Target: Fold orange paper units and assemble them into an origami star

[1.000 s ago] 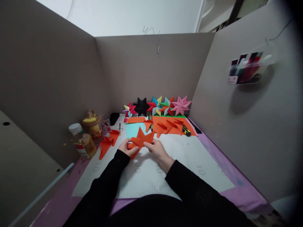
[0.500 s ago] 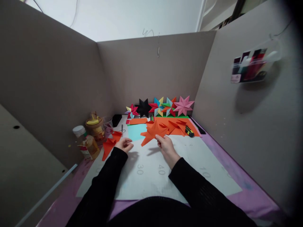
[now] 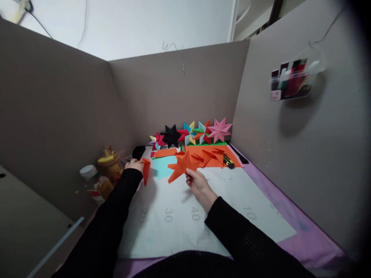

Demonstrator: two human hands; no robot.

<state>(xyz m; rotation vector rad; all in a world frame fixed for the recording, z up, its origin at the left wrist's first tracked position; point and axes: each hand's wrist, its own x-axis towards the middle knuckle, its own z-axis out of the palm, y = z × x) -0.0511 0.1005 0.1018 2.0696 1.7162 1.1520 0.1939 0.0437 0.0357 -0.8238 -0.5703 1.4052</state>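
1. Orange paper star (image 3: 182, 165) hangs above the white sheet (image 3: 179, 235), clamped only in the right hand's (image 3: 199, 187) fingers.
2. Left hand (image 3: 134, 166), apart from it, touches a folded orange piece (image 3: 146, 170); whether those fingers grip, I cannot tell.

Paper-craft workspace in a partitioned booth
Gray panels (image 3: 179, 92) enclose the counter (image 3: 162, 235), where folded paper stars (image 3: 219, 130), orange paper (image 3: 233, 162) and a utility knife (image 3: 228, 161) lie together.

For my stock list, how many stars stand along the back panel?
5, left to right: small multicoloured star, black star, blue-and-yellow star, green-and-orange star, pink star. Others may hide behind.
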